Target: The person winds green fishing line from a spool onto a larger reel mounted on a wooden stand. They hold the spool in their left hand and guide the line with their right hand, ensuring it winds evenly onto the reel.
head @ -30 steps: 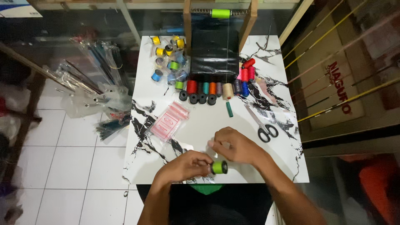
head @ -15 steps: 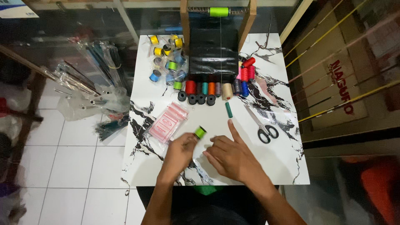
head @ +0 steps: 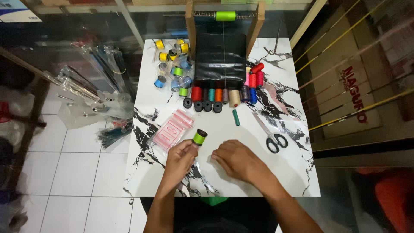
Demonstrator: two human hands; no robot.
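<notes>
My left hand (head: pixel 180 160) holds a small spool of bright green thread (head: pixel 199 137) with black ends, raised a little above the marble-patterned table (head: pixel 293 172). My right hand (head: pixel 235 159) lies palm down on the table just right of it, fingers curled over something clear that I cannot make out. A stack of small clear zip bags with red print (head: pixel 171 129) lies just left of the spool.
A row of coloured thread spools (head: pixel 222 94) and black empty bobbins (head: pixel 202 105) stands mid-table before a black box in a wooden frame (head: pixel 221 56). Bagged yellow, blue and green spools (head: pixel 172 64) lie at the back left. Scissors (head: pixel 271 137) and a green tube (head: pixel 236 117) lie right.
My left hand has carried the green spool from the table's front edge up and away from me. My right hand has let go of it and settled flat on the table.
</notes>
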